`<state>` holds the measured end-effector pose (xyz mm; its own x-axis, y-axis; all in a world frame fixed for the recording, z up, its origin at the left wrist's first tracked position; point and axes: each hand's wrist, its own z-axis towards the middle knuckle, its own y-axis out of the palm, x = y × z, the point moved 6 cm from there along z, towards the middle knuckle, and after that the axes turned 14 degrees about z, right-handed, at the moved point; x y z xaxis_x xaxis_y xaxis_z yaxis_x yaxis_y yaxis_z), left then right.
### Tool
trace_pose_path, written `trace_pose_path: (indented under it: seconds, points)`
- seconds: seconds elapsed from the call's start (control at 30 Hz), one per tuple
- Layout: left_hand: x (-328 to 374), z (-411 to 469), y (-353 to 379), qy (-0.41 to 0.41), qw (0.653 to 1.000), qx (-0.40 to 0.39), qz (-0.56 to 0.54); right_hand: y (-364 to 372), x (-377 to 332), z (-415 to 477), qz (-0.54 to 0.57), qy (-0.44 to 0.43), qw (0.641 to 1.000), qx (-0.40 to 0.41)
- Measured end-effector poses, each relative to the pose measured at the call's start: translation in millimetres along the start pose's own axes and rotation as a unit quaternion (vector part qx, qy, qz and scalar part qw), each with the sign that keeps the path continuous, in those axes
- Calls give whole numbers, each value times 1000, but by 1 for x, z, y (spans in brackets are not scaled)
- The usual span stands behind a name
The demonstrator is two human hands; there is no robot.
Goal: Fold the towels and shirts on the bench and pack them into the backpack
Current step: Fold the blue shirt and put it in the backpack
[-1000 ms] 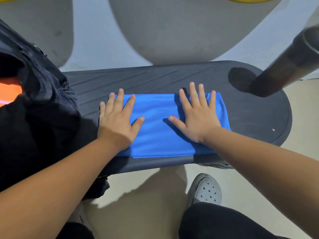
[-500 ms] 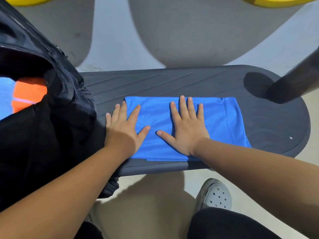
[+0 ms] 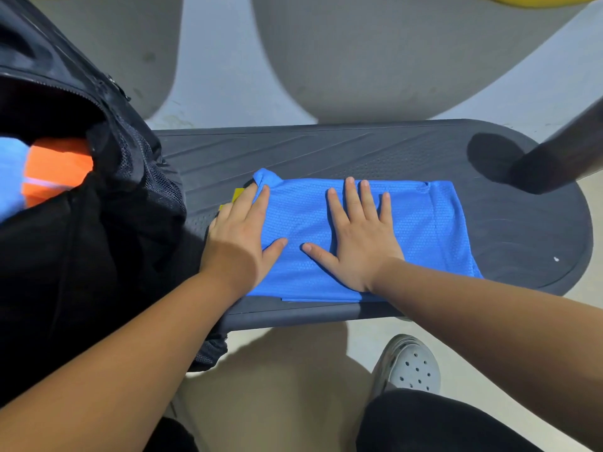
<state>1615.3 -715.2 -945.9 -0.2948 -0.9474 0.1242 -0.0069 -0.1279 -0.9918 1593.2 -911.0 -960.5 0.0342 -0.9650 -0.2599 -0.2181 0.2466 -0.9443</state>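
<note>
Head view only, wide and bent at the edges. The blue mesh shirt (image 3: 427, 230) lies folded flat on the dark grey bench (image 3: 359, 148), near its front edge and just right of the backpack. My right hand (image 3: 359, 238) presses on the shirt's middle, palm down, fingers straight and fanned, thumb out to the left. My left hand (image 3: 239, 236) lies across the shirt's left edge, fingers straight and close together, thumb spread onto the cloth. Its outer fingers are off the fabric, over the bench. At that hand's fingertips the shirt's far left corner stands up in a small peak; I cannot tell whether a fingertip is tucked under it. A small yellow thing (image 3: 238, 194) shows just past the left fingers, mostly covered, too little of it visible to name. The black backpack (image 3: 81, 272) fills the left side, cut off by the frame, its mouth open. Inside, an orange folded item (image 3: 58, 168) and a light blue one (image 3: 9, 177) show, both partly hidden by the rim. A dark pole (image 3: 561, 154) enters from the right, blurred and cut off. Below the bench, a grey perforated shoe (image 3: 411, 367), half hidden behind my dark-clad knee.
</note>
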Motion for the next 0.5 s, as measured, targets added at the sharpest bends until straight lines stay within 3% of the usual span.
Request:
trace_pose_path:
  seconds: [0.3,0.4,0.5]
  points:
    - [1,10,-16,-33,972,-108,-206,0,1,0,4,-1,1000,-7]
    - [15,13,-34,-23,964,-138,-228,0,2,1,21,-12,1000,-18]
    - [34,18,-53,-9,965,-146,-217,-8,10,-3,76,-83,994,-13]
